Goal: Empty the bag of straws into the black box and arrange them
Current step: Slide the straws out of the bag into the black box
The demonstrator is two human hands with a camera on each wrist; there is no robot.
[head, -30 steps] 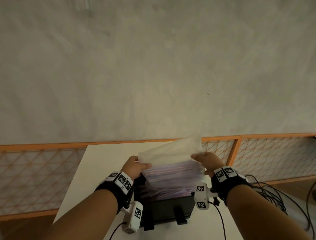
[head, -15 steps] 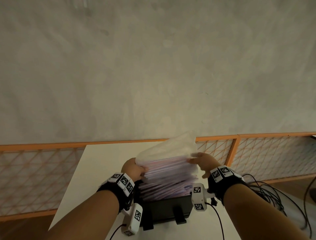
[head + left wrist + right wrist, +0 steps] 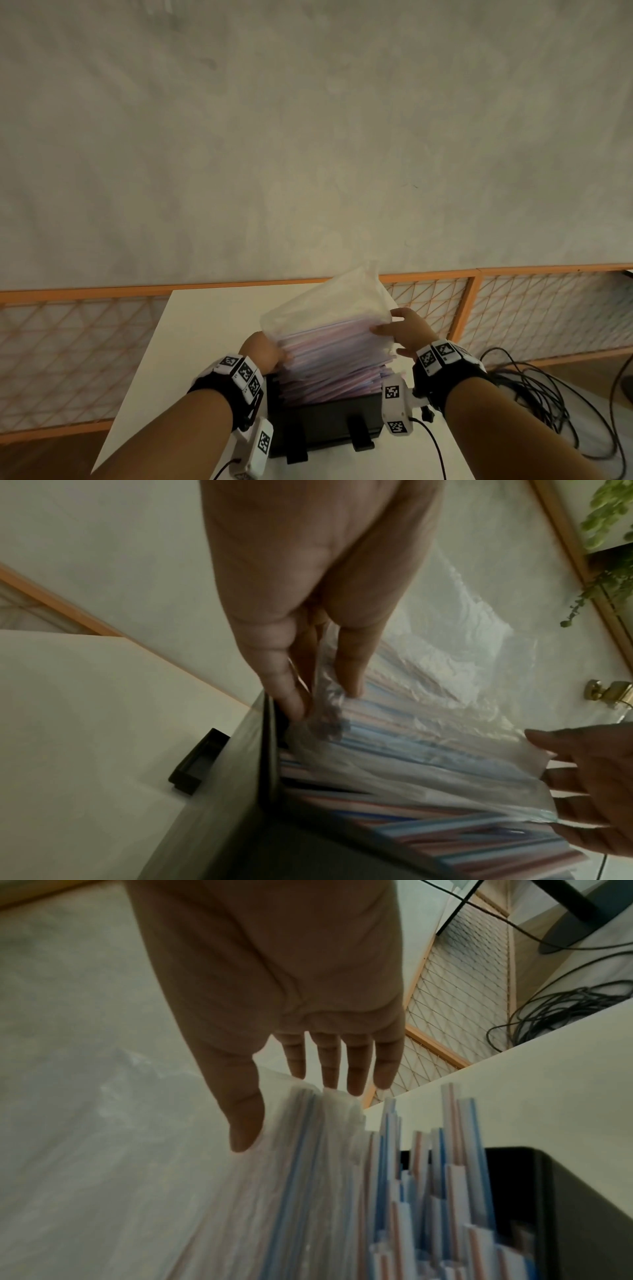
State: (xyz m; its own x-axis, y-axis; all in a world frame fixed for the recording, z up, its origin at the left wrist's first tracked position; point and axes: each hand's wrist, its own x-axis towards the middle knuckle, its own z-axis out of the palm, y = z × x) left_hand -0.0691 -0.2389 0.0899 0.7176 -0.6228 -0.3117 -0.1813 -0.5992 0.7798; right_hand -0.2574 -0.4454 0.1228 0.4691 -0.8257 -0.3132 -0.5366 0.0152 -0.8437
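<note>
both my hands are on the bag (image 3: 329,305), which leans over the box (image 3: 325,421). my left hand (image 3: 262,354) pinches the plastic at its left end between thumb and fingertips. my right hand (image 3: 406,330) holds the right end, thumb on one side and straight fingers on the other. striped straws (image 3: 332,370) lie left to right, heaped above the rim, the upper ones inside the bag. the box sits near me on the table (image 3: 205,325).

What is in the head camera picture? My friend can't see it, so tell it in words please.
A left hand and a right hand hold a clear plastic bag of striped straws, one at each side, its lower end down in a black box on a white table. Behind are a plain wall and an orange mesh fence.
</note>
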